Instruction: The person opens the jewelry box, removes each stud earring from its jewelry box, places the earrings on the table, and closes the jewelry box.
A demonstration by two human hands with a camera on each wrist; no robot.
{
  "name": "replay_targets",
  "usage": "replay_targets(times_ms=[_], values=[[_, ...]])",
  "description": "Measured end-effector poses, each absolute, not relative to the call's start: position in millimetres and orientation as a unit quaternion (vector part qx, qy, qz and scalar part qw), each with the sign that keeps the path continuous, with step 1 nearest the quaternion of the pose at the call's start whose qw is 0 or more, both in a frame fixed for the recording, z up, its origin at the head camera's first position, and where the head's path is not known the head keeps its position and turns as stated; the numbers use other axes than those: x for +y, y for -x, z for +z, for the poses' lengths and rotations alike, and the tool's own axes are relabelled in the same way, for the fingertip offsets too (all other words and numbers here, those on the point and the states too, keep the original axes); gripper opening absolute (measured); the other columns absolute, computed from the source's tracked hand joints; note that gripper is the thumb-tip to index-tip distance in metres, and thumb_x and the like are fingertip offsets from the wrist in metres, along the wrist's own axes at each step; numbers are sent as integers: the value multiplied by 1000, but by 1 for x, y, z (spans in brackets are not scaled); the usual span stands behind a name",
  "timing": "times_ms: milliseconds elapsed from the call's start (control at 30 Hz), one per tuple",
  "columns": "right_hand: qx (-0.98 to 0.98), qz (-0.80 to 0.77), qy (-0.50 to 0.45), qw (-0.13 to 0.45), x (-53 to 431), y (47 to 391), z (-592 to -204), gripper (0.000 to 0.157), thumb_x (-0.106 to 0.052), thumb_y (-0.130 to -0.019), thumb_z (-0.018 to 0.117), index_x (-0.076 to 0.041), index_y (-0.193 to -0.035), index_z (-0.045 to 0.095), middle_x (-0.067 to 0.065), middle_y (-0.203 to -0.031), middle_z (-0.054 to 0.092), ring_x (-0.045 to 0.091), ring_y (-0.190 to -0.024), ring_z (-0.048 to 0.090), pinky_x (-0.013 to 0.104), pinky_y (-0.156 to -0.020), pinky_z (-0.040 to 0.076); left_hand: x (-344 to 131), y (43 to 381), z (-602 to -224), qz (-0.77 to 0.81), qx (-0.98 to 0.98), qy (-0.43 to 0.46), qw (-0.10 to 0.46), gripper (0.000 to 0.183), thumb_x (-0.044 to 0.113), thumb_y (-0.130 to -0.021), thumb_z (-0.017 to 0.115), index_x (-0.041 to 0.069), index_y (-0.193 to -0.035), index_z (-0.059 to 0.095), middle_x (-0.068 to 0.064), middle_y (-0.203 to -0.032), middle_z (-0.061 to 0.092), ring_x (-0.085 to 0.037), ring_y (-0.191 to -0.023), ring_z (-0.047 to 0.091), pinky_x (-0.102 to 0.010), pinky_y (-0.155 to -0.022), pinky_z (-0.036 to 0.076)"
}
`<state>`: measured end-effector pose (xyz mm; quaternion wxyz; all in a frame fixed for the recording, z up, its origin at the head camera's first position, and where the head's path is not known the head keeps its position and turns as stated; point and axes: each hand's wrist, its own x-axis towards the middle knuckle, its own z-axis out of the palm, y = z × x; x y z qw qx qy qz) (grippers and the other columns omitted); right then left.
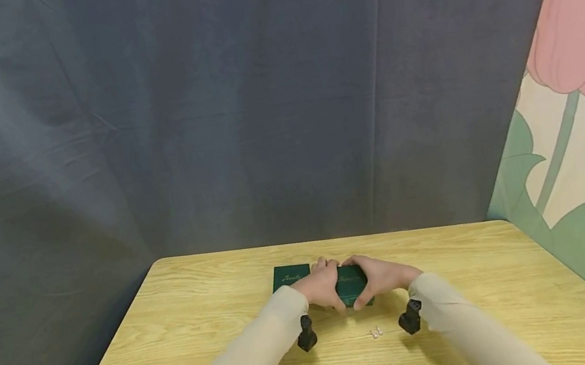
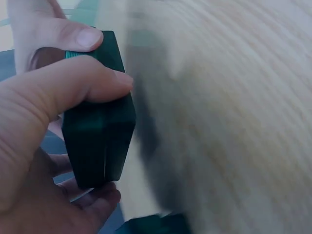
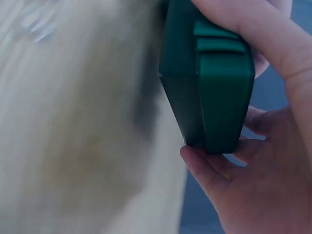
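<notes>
A dark green jewelry box with gold lettering is held between my two hands over the table. My left hand grips its left side, the thumb along the near edge and fingertips curled round the far end of the box. On the other side my right hand grips it the same way; the right wrist view shows ribbed folds near the thumb on the box. Just left of my left hand lies a second dark green box with gold lettering, partly hidden by that hand.
Small shiny jewelry pieces lie on the wooden table, nearer me than the box. A black wrist camera hangs under each sleeve. Behind the table's far edge hangs a dark grey curtain; a wall with painted tulips stands at the right.
</notes>
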<state>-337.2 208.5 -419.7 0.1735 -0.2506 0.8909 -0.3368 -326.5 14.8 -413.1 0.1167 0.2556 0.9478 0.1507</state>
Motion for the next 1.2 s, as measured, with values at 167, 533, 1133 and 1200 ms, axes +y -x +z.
replay_targets(times_ms=[167, 533, 1133, 1200], values=[[886, -346, 273, 147, 200, 330, -389, 90, -32, -71, 87, -2, -139, 37, 12, -130, 49, 22, -107, 54, 37, -88, 48, -6, 322, -390, 222, 933, -269, 91, 94, 31, -75, 81, 10, -149, 26, -12, -140, 32, -24, -117, 41, -38, -88, 46], [889, -332, 309, 68, 168, 295, -341, 91, -32, -67, 89, -6, -139, 39, 8, -129, 49, 19, -106, 54, 37, -88, 47, -54, 285, -364, 371, 882, -289, 21, 94, 25, -75, 81, 9, -148, 24, -11, -137, 31, -25, -119, 43, -43, -94, 45], [886, -306, 322, 133, 141, 266, -411, 89, -39, -66, 89, -4, -133, 42, 4, -123, 50, 19, -107, 52, 36, -90, 46, -76, 243, -441, 387, 884, -253, 69, 98, 31, -70, 87, 3, -144, 29, -11, -132, 34, -24, -121, 45, -39, -99, 43], [886, -303, 323, 138, 141, 266, -417, 87, -40, -65, 89, -5, -131, 43, 3, -121, 51, 17, -105, 52, 35, -90, 46, -75, 242, -445, 381, 886, -253, 78, 98, 31, -69, 87, 3, -143, 29, -10, -130, 35, -23, -120, 44, -38, -100, 42]])
